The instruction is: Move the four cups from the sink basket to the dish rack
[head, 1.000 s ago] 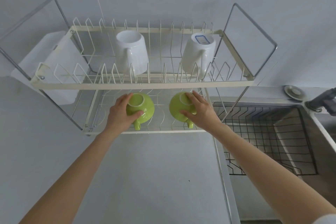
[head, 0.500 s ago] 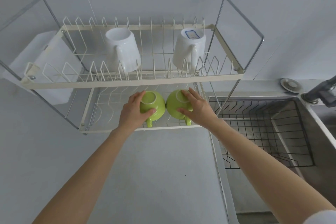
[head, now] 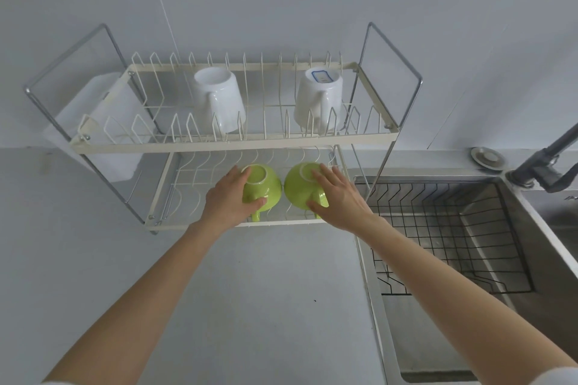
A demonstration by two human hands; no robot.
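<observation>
Two white mugs [head: 219, 100] [head: 319, 100] stand upside down on the top tier of the cream wire dish rack [head: 231, 144]. On the lower tier two green cups sit upside down side by side. My left hand [head: 226, 200] grips the left green cup [head: 264, 183]. My right hand [head: 339, 198] rests over the right green cup [head: 298, 191], fingers spread around it. The black wire sink basket [head: 438, 228] to the right holds no cups.
A steel sink [head: 547, 259] surrounds the basket, with a dark faucet [head: 544, 162] and a round metal cap [head: 488, 158] behind it. A white plastic holder [head: 103, 122] hangs on the rack's left end. Grey counter [head: 250, 306] lies in front.
The left green cup has slid right with my left hand, so the two green cups now sit almost touching. The view has also tilted down.
</observation>
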